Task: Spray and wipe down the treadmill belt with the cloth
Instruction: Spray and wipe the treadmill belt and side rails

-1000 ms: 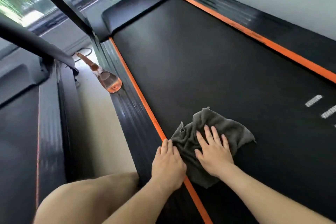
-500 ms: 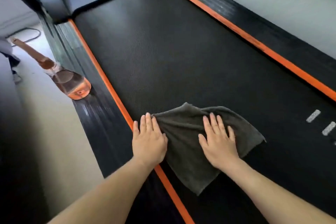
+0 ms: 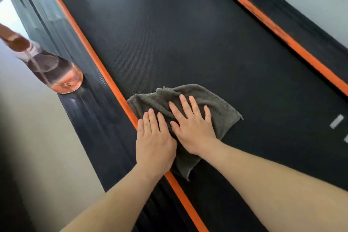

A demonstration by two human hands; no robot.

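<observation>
While your left grip (image 3: 154, 143) and right grip (image 3: 194, 130) lie flat, fingers straight, pressing the grey cloth (image 3: 221, 108), neither clenches it. The cloth lies on the treadmill belt (image 3: 188, 43) against its left orange stripe (image 3: 105, 73). The spray bottle (image 3: 58, 75) stands nearby on the side rail (image 3: 90, 115).

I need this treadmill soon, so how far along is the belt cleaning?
The spray bottle sits set aside on the side rail, so spraying looks done. In hand: the left hand and right hand press flat on the grey cloth at the left edge of the belt. Left, probably: the stretch beyond the cloth; whether it is already wiped doesn't show.
</observation>
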